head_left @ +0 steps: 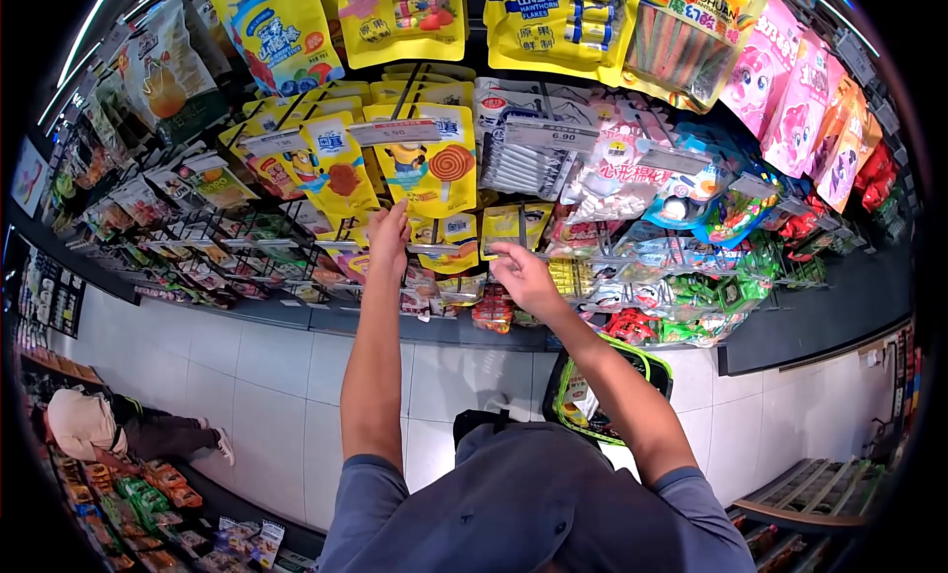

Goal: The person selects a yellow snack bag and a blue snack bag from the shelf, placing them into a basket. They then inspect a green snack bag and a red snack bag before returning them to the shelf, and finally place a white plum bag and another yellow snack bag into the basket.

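Hanging in front of me is a yellow lollipop bag [432, 163] with a swirl picture. My left hand [388, 239] reaches up to its lower left corner, fingers closed at the bag's edge. Lower and to the right, my right hand [523, 277] has its fingers curled in a pinch, close to a small yellow packet [515, 226] and a price-tag strip. What those fingers hold, if anything, is too small to make out. Another yellow candy bag [338, 163] hangs left of the lollipop bag.
Bags of sweets crowd the rack, including white marshmallow bags [622, 173] and pink pony bags [760, 70]. Price tags [395, 131] stick out on hooks. A black and green shopping basket [647, 361] is beneath my right arm. Another person [89, 425] bends over a shelf at lower left.
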### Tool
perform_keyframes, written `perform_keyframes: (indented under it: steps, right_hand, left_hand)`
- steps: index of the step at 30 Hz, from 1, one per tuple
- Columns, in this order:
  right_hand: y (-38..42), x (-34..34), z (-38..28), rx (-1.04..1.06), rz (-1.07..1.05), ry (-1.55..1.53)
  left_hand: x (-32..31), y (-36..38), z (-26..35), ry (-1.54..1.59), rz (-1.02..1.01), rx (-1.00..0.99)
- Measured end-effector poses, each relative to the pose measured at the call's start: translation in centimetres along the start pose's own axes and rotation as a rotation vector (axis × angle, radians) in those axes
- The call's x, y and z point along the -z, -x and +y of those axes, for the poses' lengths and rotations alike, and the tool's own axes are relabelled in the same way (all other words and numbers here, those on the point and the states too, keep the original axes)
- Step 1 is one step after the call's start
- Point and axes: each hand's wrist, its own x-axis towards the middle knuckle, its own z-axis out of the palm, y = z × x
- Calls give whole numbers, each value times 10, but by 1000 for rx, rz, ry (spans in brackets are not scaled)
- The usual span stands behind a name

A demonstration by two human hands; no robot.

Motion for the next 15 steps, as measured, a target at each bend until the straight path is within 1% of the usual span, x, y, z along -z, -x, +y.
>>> perform_keyframes:
  steps: [1,2,3,4,5,6,7,8,10,12,14,15]
  right_hand:
    - [-5,-2,-1,-15,17,47]
    - [-10,-4,-2,-29,34,95]
    - [-17,-6,-1,78,36,121]
    - [-22,-6,1,80,36,120]
    - [-27,-6,2,2,31,141]
    - [-32,-7,0,-75,27,160]
    - [-40,-8,4,-10,36,138]
    - [-45,-9,5,-9,41,134]
    - [-55,-9,1,20,75,145]
    - [-62,-9,-7,-4,75,155]
    - [-66,-12,-16,-30,74,166]
    - [-70,-13,-14,-46,77,161]
  left_hand:
    - [0,-1,-2,11,59,16]
    - [1,-1,-4,12,61,15]
    - [-3,4,0,47,16,1]
    - [-5,9,3,80,-29,-13]
    - [-8,15,6,79,-30,-14]
    - [-8,19,6,1,4,-20]
    - [-8,23,6,-78,36,-25]
    - [-4,25,7,-83,33,-25]
    - [6,28,6,-143,-127,-26]
    - [11,28,3,-167,-149,-48]
    - [14,26,-2,-299,-152,-137]
    - [13,26,-1,-349,-142,-147]
